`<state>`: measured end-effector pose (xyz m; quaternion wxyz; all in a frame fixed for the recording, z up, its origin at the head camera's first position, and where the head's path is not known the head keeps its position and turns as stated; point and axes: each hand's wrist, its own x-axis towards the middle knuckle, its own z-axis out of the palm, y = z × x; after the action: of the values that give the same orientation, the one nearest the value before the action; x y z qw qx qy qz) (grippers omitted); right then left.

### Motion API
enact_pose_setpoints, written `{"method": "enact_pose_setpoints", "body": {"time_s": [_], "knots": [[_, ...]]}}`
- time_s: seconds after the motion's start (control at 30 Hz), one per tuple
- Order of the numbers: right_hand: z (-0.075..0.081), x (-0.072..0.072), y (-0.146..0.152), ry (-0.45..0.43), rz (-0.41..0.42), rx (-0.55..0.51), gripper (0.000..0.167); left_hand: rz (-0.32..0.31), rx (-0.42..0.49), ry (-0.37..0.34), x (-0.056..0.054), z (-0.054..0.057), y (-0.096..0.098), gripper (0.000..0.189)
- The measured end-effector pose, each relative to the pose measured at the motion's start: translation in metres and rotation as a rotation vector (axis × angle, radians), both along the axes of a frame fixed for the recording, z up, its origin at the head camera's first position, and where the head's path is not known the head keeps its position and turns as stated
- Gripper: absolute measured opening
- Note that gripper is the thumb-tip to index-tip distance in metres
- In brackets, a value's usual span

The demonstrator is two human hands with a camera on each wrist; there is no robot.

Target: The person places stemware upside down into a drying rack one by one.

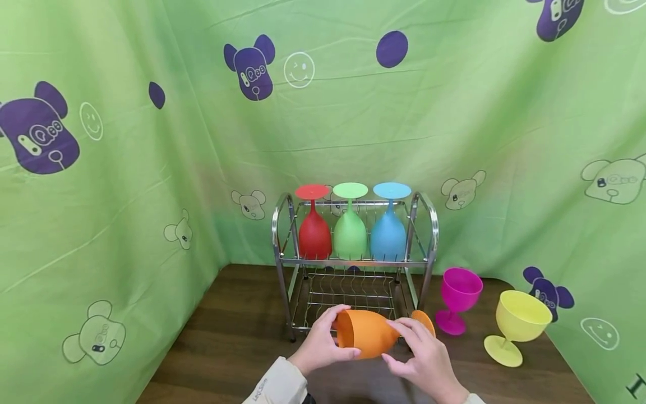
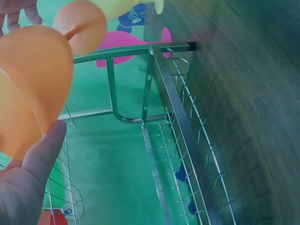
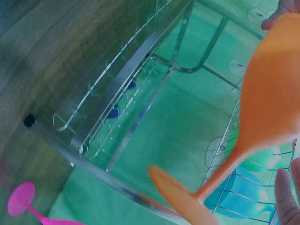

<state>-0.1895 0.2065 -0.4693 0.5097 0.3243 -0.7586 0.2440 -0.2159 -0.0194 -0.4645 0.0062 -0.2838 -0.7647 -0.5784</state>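
On the green printed cloth backdrop (image 1: 353, 140), at four o'clock, stands a dark, tilted letter (image 1: 636, 387) — seemingly a capital I. On the cream fabric left sleeve (image 1: 285, 381), between six and seven o'clock, runs small dark lettering (image 1: 259, 389) — too blurred to read surely.

Orange goblet (image 1: 370, 335): stem hidden behind the right hand (image 1: 426, 357), head view.
Worktop (image 1: 214, 331): near edge (both near corners with it) cut off at the bottom.
Yellow goblet (image 1: 522, 318): cut off atop the left wrist view.
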Motion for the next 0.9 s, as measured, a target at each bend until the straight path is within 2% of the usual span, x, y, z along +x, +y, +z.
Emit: {"method": "enact_pose_setpoints", "body": {"time_s": [0.23,0.33,0.47,0.5,0.63,0.8,0.9], "knots": [[-0.006,0.001,-0.004,-0.042,0.154,-0.18,0.061,0.063,0.081,-0.041,0.005,0.003,0.004,0.077],[-0.009,0.003,-0.007,-0.086,0.164,-0.24,0.061,0.098,0.111,-0.038,0.008,0.004,0.005,0.077],[-0.01,0.008,-0.011,-0.191,0.153,-0.339,0.034,0.128,0.161,-0.052,0.009,0.002,0.008,0.077],[-0.01,0.01,-0.012,-0.225,0.146,-0.371,0.034,0.131,0.173,-0.06,0.009,0.001,0.008,0.077],[-0.009,0.018,-0.02,-0.366,0.108,-0.522,0.051,0.13,0.217,-0.082,0.01,-0.005,0.011,0.078],[-0.002,0.02,-0.032,-0.554,0.093,-0.756,0.047,0.096,0.333,-0.054,0.011,-0.009,0.018,0.078],[0.003,0.02,-0.038,-0.612,0.121,-0.873,0.048,0.079,0.395,-0.014,0.013,-0.012,0.023,0.077]]}}
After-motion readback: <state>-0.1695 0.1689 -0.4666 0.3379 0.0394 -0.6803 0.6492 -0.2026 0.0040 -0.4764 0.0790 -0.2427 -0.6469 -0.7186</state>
